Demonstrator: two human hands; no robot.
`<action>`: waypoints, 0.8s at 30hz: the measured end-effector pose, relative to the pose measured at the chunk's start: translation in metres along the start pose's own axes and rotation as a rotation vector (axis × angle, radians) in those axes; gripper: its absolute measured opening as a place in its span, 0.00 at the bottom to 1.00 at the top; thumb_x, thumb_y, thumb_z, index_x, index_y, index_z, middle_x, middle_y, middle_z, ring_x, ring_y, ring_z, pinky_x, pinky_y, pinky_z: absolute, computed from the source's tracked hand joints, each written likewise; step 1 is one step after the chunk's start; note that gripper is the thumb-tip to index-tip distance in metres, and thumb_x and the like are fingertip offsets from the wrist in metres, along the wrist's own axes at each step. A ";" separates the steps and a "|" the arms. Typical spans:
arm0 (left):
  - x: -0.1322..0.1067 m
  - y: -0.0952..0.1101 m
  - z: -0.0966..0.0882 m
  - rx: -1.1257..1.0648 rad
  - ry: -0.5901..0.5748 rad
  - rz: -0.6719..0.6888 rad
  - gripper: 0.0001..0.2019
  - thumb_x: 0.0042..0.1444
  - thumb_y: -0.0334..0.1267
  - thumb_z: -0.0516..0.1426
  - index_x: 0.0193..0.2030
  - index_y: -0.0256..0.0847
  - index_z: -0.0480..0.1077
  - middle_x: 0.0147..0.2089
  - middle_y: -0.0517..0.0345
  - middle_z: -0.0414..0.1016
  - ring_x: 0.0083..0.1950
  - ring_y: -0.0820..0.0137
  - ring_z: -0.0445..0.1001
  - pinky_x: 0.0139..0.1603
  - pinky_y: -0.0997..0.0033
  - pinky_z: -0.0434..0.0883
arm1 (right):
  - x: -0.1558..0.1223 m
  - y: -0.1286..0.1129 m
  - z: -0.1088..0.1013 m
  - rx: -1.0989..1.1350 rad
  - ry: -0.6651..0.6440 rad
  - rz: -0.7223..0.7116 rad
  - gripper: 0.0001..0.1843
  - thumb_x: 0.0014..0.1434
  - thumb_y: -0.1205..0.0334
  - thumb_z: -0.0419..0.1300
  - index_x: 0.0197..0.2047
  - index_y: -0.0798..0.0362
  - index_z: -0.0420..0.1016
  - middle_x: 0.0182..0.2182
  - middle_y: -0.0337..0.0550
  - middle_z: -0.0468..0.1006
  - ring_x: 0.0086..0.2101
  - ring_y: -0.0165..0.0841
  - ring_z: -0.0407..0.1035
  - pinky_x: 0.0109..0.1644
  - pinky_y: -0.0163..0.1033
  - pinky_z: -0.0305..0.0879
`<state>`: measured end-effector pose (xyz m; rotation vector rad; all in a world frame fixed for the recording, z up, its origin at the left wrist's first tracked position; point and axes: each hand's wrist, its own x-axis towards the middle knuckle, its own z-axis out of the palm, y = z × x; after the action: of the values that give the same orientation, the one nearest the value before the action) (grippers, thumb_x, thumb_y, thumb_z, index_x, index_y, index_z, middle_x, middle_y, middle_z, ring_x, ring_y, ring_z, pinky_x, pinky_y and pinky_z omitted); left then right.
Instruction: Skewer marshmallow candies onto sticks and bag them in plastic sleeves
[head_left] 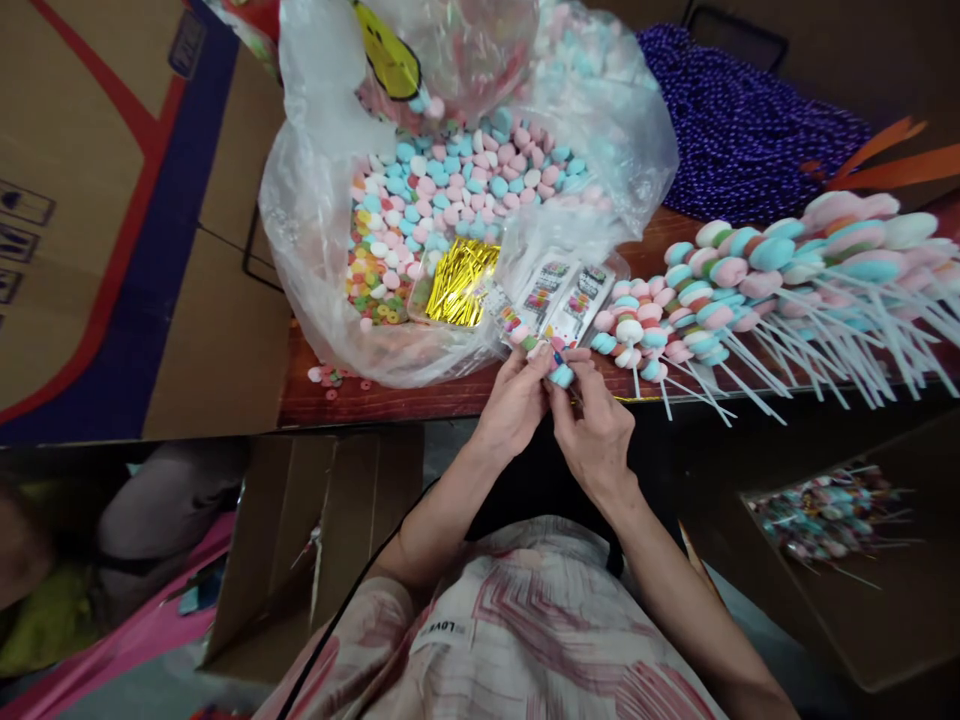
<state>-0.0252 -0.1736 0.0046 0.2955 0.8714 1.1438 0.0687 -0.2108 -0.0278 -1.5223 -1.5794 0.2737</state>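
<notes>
At the table's front edge, both hands are closed around a marshmallow skewer [560, 374] with pastel pieces, its upper part apparently in a clear printed wrapper. My left hand [517, 402] pinches it from the left. On the other side, the fingers of my right hand [598, 425] press together at its lower end; a small dark blue spot shows between the hands. Just beyond lie clear printed bags [574, 295]. Gold twist ties [463, 283] fill a small clear tray to their left. The stick is mostly hidden by my fingers.
A large plastic bag [307, 220] spreads open with loose marshmallows [480, 165] and ring gummies [371, 275]. Many marshmallow skewers [757, 270] are piled right, sticks over the edge. Purple cord [742, 120] lies behind. A cardboard box [862, 570] at lower right holds wrapped skewers [832, 515].
</notes>
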 end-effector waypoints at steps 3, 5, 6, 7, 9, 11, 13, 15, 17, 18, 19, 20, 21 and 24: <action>0.000 0.001 -0.002 -0.015 0.019 -0.037 0.04 0.59 0.33 0.63 0.41 0.39 0.74 0.42 0.58 0.82 0.49 0.68 0.81 0.57 0.66 0.74 | 0.007 0.001 -0.008 0.181 -0.073 0.102 0.10 0.67 0.60 0.58 0.48 0.51 0.77 0.42 0.46 0.85 0.34 0.35 0.80 0.40 0.38 0.76; 0.000 0.000 -0.002 -0.021 0.027 -0.046 0.04 0.58 0.33 0.64 0.40 0.40 0.74 0.40 0.60 0.81 0.45 0.71 0.80 0.55 0.68 0.74 | 0.009 0.001 -0.010 0.224 -0.098 0.144 0.08 0.67 0.60 0.59 0.45 0.51 0.78 0.39 0.43 0.85 0.32 0.33 0.79 0.37 0.36 0.75; 0.000 -0.001 -0.001 -0.019 0.029 -0.043 0.04 0.59 0.33 0.63 0.41 0.40 0.74 0.40 0.61 0.81 0.46 0.71 0.80 0.55 0.68 0.74 | 0.009 0.001 -0.008 0.201 -0.091 0.136 0.08 0.67 0.59 0.58 0.44 0.51 0.78 0.38 0.43 0.85 0.31 0.33 0.78 0.36 0.36 0.75; 0.000 -0.002 -0.001 -0.014 0.032 -0.031 0.04 0.59 0.32 0.63 0.41 0.40 0.74 0.41 0.60 0.81 0.47 0.71 0.80 0.56 0.68 0.73 | 0.008 0.001 -0.005 0.153 -0.073 0.114 0.09 0.67 0.59 0.57 0.44 0.51 0.78 0.37 0.45 0.85 0.31 0.34 0.78 0.36 0.37 0.75; 0.000 -0.004 0.001 0.001 0.036 0.008 0.03 0.61 0.30 0.61 0.41 0.39 0.74 0.42 0.59 0.81 0.53 0.69 0.79 0.60 0.68 0.71 | 0.005 0.002 0.004 0.036 -0.030 0.062 0.12 0.68 0.59 0.55 0.44 0.53 0.78 0.33 0.48 0.84 0.31 0.36 0.78 0.37 0.38 0.74; 0.000 -0.005 0.002 0.018 0.039 0.042 0.04 0.62 0.29 0.59 0.41 0.39 0.75 0.43 0.58 0.81 0.58 0.68 0.77 0.63 0.67 0.69 | 0.000 0.002 0.013 -0.034 -0.009 0.040 0.14 0.70 0.58 0.53 0.43 0.55 0.78 0.30 0.51 0.82 0.31 0.39 0.78 0.36 0.40 0.74; 0.001 -0.005 0.002 0.022 0.034 0.052 0.04 0.62 0.29 0.59 0.40 0.39 0.75 0.43 0.59 0.82 0.59 0.68 0.77 0.65 0.67 0.68 | -0.003 0.003 0.016 -0.029 -0.006 0.026 0.15 0.71 0.58 0.52 0.46 0.56 0.78 0.33 0.52 0.83 0.35 0.41 0.79 0.39 0.41 0.76; 0.001 -0.003 0.000 0.012 0.004 0.041 0.03 0.62 0.31 0.59 0.39 0.39 0.75 0.44 0.58 0.82 0.60 0.66 0.77 0.65 0.65 0.69 | -0.004 0.002 0.012 0.020 -0.027 -0.001 0.16 0.71 0.59 0.52 0.53 0.55 0.76 0.41 0.53 0.84 0.41 0.42 0.80 0.44 0.44 0.77; 0.002 0.001 -0.001 0.000 -0.047 0.022 0.03 0.63 0.35 0.59 0.39 0.39 0.75 0.45 0.55 0.83 0.60 0.64 0.78 0.64 0.62 0.71 | -0.004 0.001 0.003 0.076 -0.067 -0.013 0.17 0.70 0.59 0.54 0.58 0.53 0.74 0.48 0.54 0.83 0.45 0.41 0.79 0.47 0.44 0.77; 0.002 0.003 -0.001 -0.004 -0.066 0.017 0.05 0.63 0.37 0.60 0.39 0.39 0.75 0.45 0.53 0.83 0.59 0.62 0.78 0.63 0.61 0.71 | -0.005 0.001 -0.002 0.102 -0.087 -0.007 0.18 0.70 0.59 0.55 0.59 0.53 0.73 0.48 0.53 0.83 0.43 0.40 0.80 0.47 0.44 0.77; 0.002 0.005 -0.001 -0.002 -0.075 0.016 0.06 0.63 0.39 0.60 0.40 0.38 0.75 0.45 0.52 0.83 0.59 0.61 0.79 0.62 0.60 0.72 | -0.005 0.001 -0.006 0.126 -0.102 0.007 0.17 0.69 0.60 0.55 0.58 0.53 0.74 0.46 0.52 0.84 0.40 0.39 0.80 0.45 0.42 0.77; 0.002 0.005 -0.001 0.009 -0.078 0.020 0.08 0.63 0.41 0.61 0.39 0.38 0.75 0.45 0.51 0.83 0.58 0.60 0.79 0.61 0.60 0.73 | -0.007 0.001 -0.009 0.150 -0.110 0.025 0.16 0.69 0.60 0.55 0.57 0.52 0.75 0.43 0.50 0.84 0.37 0.36 0.79 0.42 0.41 0.76; 0.002 0.005 -0.001 0.029 -0.079 0.027 0.09 0.63 0.42 0.62 0.39 0.38 0.75 0.44 0.51 0.83 0.57 0.60 0.80 0.61 0.60 0.73 | -0.008 0.000 -0.011 0.175 -0.111 0.044 0.14 0.69 0.61 0.55 0.54 0.52 0.76 0.39 0.47 0.84 0.32 0.34 0.78 0.39 0.39 0.75; 0.001 0.000 0.000 0.123 -0.106 0.051 0.13 0.61 0.48 0.63 0.40 0.39 0.75 0.43 0.50 0.84 0.56 0.60 0.80 0.60 0.61 0.73 | -0.011 -0.002 -0.010 0.280 -0.098 0.107 0.12 0.69 0.62 0.54 0.47 0.51 0.79 0.27 0.40 0.79 0.25 0.30 0.71 0.33 0.36 0.70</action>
<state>-0.0248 -0.1728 0.0037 0.4778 0.8461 1.1129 0.0730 -0.2248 -0.0250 -1.3929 -1.4667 0.6121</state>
